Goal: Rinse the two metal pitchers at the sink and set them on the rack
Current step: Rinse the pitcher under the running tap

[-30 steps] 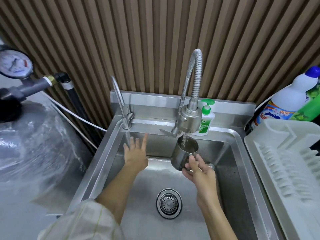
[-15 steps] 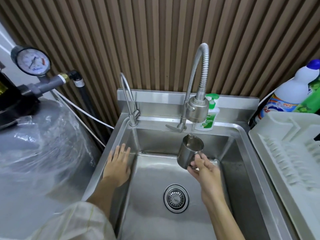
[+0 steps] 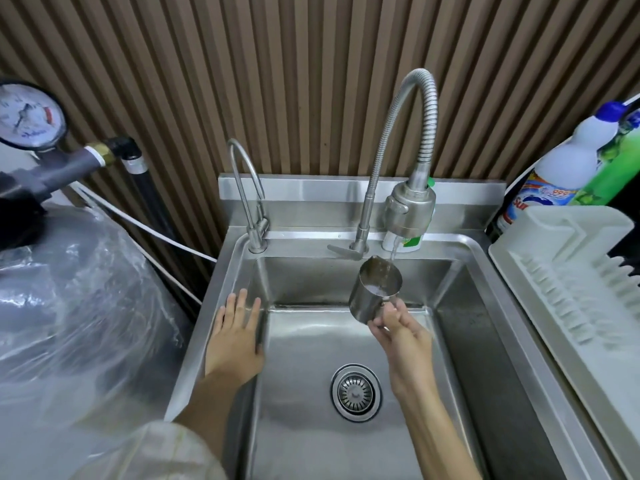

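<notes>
Stainless-steel sink [image 3: 460, 341]: rectangular brushed basin, rounded corners, round perforated drain strainer [image 3: 356, 392] in the floor at 6 o'clock from the pitcher.

Metal pitcher [image 3: 372, 294]: polished steel, cylindrical, tapering slightly toward the base, pour spout at the rim. It is held in the air above the basin, under the spray head. Long axis tilted, mouth facing up and toward 1 o'clock, base toward 7 o'clock. A thin stream of water enters at the rim; water is visible inside.

Right hand [image 3: 403, 341]: fingers curled round the pitcher's handle at its lower right side, thumb on top.

Left hand [image 3: 235, 336]: flat, palm down, on the sink's left rim at 9 o'clock from the pitcher; fingers straight and slightly spread, gripping nothing.

Flexible faucet [image 3: 412, 147]: ribbed steel gooseneck ending in a bulbous spray head. A slimmer smooth faucet [image 3: 247, 188] stands at the back left corner.

Dish rack [image 3: 568, 289]: off-white plastic, ribbed with rows of prongs, just beside the sink at 3 o'clock.

White bleach bottle [image 3: 561, 168], blue cap, label partly readable: "999" and "Su". A green bottle [image 3: 616, 161] stands against it. Pressure gauge [image 3: 29, 116] at 10 o'clock, dial print illegible. Wall of vertical brown slats.
</notes>
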Demonstrator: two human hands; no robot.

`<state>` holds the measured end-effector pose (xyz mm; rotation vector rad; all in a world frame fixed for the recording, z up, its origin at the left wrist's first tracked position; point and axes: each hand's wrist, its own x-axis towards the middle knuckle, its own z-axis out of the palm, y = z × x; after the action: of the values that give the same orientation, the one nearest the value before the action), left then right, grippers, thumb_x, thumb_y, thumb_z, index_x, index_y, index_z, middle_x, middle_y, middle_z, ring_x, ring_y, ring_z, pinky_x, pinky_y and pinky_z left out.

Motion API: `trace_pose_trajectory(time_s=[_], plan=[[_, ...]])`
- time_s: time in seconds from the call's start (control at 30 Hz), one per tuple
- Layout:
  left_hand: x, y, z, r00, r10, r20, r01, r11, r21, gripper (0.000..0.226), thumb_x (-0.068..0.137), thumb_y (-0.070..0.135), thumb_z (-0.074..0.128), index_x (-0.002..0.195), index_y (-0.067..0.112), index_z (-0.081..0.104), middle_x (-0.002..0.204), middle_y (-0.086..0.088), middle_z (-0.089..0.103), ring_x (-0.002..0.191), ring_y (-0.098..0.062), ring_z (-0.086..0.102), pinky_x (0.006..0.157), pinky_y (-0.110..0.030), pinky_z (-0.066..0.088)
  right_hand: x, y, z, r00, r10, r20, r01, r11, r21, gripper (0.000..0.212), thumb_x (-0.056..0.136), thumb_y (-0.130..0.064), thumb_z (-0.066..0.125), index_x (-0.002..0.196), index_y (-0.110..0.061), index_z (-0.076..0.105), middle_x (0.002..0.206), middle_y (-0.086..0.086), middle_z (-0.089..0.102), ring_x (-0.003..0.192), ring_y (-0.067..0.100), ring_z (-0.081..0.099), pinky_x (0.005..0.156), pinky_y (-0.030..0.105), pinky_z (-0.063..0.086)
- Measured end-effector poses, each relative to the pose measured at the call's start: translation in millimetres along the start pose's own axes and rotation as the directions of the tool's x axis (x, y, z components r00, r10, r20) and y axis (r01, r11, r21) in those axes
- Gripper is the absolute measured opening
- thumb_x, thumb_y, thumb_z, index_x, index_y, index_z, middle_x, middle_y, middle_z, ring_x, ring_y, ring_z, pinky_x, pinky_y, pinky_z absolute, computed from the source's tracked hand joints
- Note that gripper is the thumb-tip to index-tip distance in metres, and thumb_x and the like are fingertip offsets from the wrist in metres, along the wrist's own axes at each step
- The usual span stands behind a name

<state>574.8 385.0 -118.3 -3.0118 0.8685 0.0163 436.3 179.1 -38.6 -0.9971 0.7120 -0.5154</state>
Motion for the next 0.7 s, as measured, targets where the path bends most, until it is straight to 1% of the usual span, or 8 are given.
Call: trace_pose_trajectory(time_s=[0.07, 0.1, 0.2, 0.3, 0.4, 0.53, 0.6, 0.7], plan=[[1.5, -0.7, -1.1, 1.0, -0.007, 0.007, 0.007, 1.0, -0.009, 0.085, 0.081, 0.032, 0.049, 0.149, 0.018, -0.001, 0.157, -0.012, -0.011, 0.144, -0.029, -0.013, 0.115, -0.034, -0.013, -2.8, 0.8, 1.7, 1.0, 0.008, -0.008, -0.007, 1.0, 0.029, 0.023, 0.092, -0.009, 0.052, 0.07, -0.006, 0.054, 0.127, 0.006, 0.046, 0.082, -0.014, 0.062, 0.102, 0.041, 0.045], [1.3, -0.2, -3.1, 1.0, -0.007, 0.016, 0.007, 1.0, -0.008, 0.086, 0.082, 0.033, 0.049, 0.148, 0.018, -0.003, 0.156, -0.012, -0.013, 0.144, -0.029, -0.013, 0.115, -0.036, -0.011, -2.8, 2.3, 1.1, 1.0, 0.007, -0.024, -0.006, 0.999, 0.04, 0.027, 0.092, -0.008, 0.052, 0.065, -0.004, 0.052, 0.126, 0.007, 0.048, 0.084, -0.011, 0.063, 0.102, 0.043, 0.045], [1.0, 0.8, -5.9, 1.0, -0.011, 0.009, 0.011, 1.0, -0.012, 0.087, 0.082, 0.035, 0.048, 0.148, 0.019, -0.006, 0.156, -0.013, -0.014, 0.144, -0.029, -0.014, 0.115, -0.037, -0.009, -5.5, 3.1, 2.1, 0.999, -0.021, -0.047, 0.021, 1.0, 0.016, 0.031, 0.093, -0.009, 0.051, 0.062, -0.002, 0.05, 0.122, 0.001, 0.05, 0.096, 0.018, 0.057, 0.087, 0.031, 0.055], [1.3, 1.2, -5.1, 1.0, -0.008, -0.001, 0.008, 1.0, -0.016, 0.087, 0.081, 0.036, 0.048, 0.148, 0.019, -0.006, 0.156, -0.012, -0.013, 0.144, -0.029, -0.013, 0.114, -0.037, -0.009, -8.8, 2.3, 0.7, 0.999, -0.034, -0.005, 0.034, 0.998, -0.052, 0.036, 0.094, -0.008, 0.05, 0.058, -0.002, 0.046, 0.125, -0.009, 0.051, 0.096, 0.027, 0.058, 0.074, 0.026, 0.058], [0.8, 1.1, -5.3, 1.0, -0.017, -0.019, 0.016, 0.998, -0.053, 0.088, 0.08, 0.034, 0.051, 0.148, 0.018, -0.002, 0.157, -0.012, -0.01, 0.145, -0.029, -0.01, 0.115, -0.037, -0.007, -8.1, 5.5, -2.8, 0.997, -0.078, -0.018, 0.075, 0.991, -0.107, 0.037, 0.095, -0.008, 0.047, 0.058, -0.004, 0.044, 0.121, -0.004, 0.048, 0.095, 0.025, 0.057, 0.091, 0.04, 0.053], [0.7, 2.1, -4.8, 1.0, -0.022, -0.016, 0.021, 0.999, -0.049, 0.09, 0.08, 0.035, 0.051, 0.148, 0.016, -0.006, 0.157, -0.011, -0.011, 0.145, -0.028, -0.011, 0.115, -0.036, -0.007, -8.2, 0.5, 0.3, 0.997, -0.077, -0.025, 0.074, 0.994, -0.077, 0.037, 0.096, -0.011, 0.046, 0.059, -0.005, 0.045, 0.13, -0.008, 0.04, 0.109, 0.023, 0.053, 0.087, 0.033, 0.053], [0.2, 2.2, -5.1, 0.999, -0.034, -0.019, 0.032, 0.998, -0.059, 0.093, 0.08, 0.034, 0.052, 0.147, 0.012, -0.008, 0.157, -0.01, -0.009, 0.145, -0.026, -0.01, 0.116, -0.036, -0.007, -7.6, -2.5, 0.6, 0.997, -0.072, -0.032, 0.071, 0.997, -0.028, 0.033, 0.096, -0.01, 0.046, 0.063, -0.006, 0.047, 0.131, -0.005, 0.043, 0.106, 0.023, 0.055, 0.088, 0.033, 0.052], [-0.9, 1.9, -5.9, 0.998, -0.056, -0.023, 0.053, 0.994, -0.09, 0.095, 0.078, 0.032, 0.053, 0.147, 0.008, -0.008, 0.158, -0.009, -0.006, 0.145, -0.024, -0.009, 0.117, -0.035, -0.005, -6.3, -4.3, 0.7, 0.997, -0.072, -0.033, 0.074, 0.995, 0.067, 0.039, 0.096, -0.011, 0.046, 0.057, -0.004, 0.046, 0.148, -0.006, 0.036, 0.121, 0.025, 0.049, 0.093, 0.037, 0.048]])
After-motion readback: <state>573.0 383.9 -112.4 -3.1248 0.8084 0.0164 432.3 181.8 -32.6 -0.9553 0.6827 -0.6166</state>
